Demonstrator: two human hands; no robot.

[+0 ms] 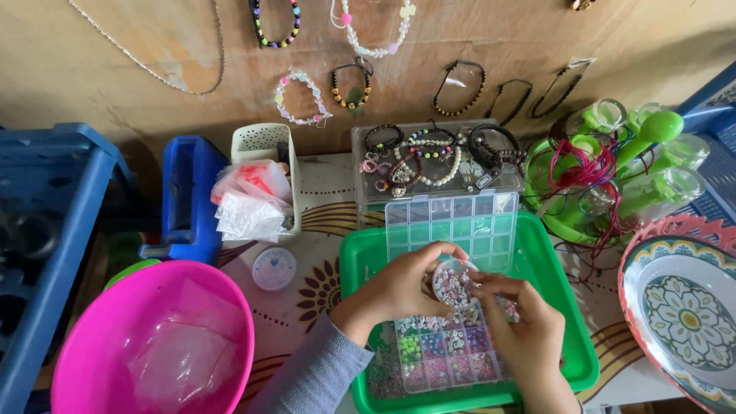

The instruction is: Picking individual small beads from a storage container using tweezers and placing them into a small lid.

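At the lower centre of the frame, we see both hands working over a green tray that rests on the patterned table. The left hand is curled closed around a small round container of beads, with thumb and fingers wrapping its rim. The right hand meets it from the lower right, with its fingertips pinched together at the container's edge; we cannot tell whether a bead or a thread is held between them.

Directly beneath the hands lies a clear compartment box, its lid standing open toward the top of the tray. The lower compartments are filled with sorted beads in green, purple, pink and white.

Progress, as we judge it:
1. Supplies are laid out and the bead box is open.
2. The round container is lifted out and in hand.
3. No partly strung piece shows near the hands, so we judge the picking or threading step to be at an early stage.

Finished bracelets lie on a clear case in the upper centre, and more hang on the board behind. A pink bowl occupies the lower left, a small white spool lies just right of it, and a decorated plate sits at the right edge.
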